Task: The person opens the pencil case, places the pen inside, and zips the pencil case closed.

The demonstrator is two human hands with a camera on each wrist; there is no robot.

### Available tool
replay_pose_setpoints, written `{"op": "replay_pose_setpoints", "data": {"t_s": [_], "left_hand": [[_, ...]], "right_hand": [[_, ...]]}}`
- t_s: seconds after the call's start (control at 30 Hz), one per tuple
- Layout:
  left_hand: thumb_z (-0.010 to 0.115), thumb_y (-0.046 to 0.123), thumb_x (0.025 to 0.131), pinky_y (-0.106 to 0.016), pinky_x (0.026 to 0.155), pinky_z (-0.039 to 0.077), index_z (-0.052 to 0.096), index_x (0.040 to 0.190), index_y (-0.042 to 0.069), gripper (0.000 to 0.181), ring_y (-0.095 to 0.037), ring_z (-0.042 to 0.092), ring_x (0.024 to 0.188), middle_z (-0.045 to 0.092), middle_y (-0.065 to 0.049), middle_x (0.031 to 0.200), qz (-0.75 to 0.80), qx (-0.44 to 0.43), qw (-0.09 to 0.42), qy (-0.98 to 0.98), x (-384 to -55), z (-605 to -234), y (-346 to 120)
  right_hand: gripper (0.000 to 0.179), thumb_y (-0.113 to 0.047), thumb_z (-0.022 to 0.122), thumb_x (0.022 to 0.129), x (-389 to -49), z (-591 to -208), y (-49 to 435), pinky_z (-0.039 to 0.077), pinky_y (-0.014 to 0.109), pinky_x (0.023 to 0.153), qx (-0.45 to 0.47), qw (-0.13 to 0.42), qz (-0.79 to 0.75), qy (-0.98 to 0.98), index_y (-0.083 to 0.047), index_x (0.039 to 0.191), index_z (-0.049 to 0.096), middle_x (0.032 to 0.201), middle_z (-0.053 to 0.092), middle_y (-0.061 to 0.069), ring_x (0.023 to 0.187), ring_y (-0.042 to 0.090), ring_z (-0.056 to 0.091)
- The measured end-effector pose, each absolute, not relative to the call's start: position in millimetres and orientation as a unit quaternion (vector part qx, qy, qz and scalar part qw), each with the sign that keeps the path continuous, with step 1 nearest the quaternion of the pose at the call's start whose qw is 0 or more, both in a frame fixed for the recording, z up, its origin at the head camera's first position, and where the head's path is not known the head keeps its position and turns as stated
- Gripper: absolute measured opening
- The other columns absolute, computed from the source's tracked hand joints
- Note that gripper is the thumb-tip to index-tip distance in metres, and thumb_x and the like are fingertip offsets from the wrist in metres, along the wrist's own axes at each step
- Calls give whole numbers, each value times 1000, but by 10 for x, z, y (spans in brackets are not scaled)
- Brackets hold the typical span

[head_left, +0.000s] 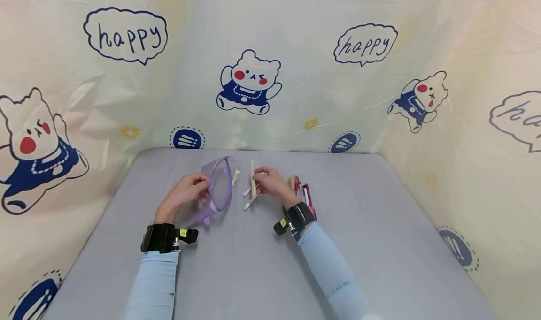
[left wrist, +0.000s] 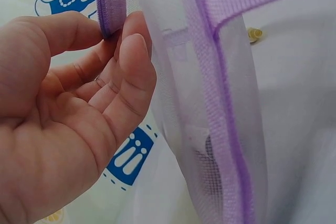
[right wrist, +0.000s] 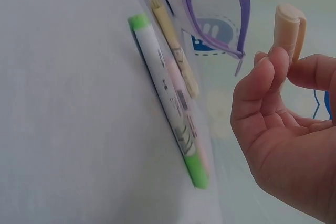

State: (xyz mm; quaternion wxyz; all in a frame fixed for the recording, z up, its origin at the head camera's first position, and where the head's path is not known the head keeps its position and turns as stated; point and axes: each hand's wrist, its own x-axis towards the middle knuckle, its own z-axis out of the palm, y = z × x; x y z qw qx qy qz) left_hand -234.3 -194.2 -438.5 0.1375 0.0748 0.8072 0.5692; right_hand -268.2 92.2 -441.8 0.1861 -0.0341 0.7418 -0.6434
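Note:
My left hand (head_left: 189, 191) pinches the zip edge of a purple mesh pouch (left wrist: 226, 103) between thumb and fingers. The pouch stands on its side, its purple-rimmed mouth gaping towards the right hand. My right hand (head_left: 272, 186) holds a cream capped marker (right wrist: 286, 30) upright between thumb and fingers, just right of the pouch. Beneath that hand, on the table, lie a white marker with green ends (right wrist: 163, 85), a pink one (right wrist: 178, 80) beside it and a yellowish one (right wrist: 172, 38). The lower end of the held marker is hidden by the fingers in the right wrist view.
Several more pens (head_left: 307, 195), red, dark and tan, lie in a group right of my right hand, partly hidden behind the wrist. A grey cloth covers the table (head_left: 380, 217). Printed curtains (head_left: 296, 76) enclose its back and sides.

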Motion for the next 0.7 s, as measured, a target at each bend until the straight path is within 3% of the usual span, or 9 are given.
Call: {"op": "replay_pose_setpoints", "data": {"t_s": [0.4, 0.7], "left_hand": [[48, 17, 104, -37, 72, 58, 53, 119, -9, 31, -15, 62, 74, 63, -7, 87, 569, 89, 140, 805, -2311, -4368, -1952], [48, 17, 104, -41, 75, 59, 54, 119, -7, 30, -15, 63, 75, 63, -7, 88, 564, 86, 136, 810, -2355, -4395, -1941]], "right_hand": [[43, -13, 53, 97, -2664, -4420, 598, 49, 23, 51, -45, 215, -655, 723, 4, 136, 46, 79, 60, 4, 53, 11, 55], [33, -14, 55, 96, -2687, -4425, 486, 49, 23, 51, -46, 206, -664, 717, -1, 126, 55, 79, 62, 3, 55, 12, 56]]}}
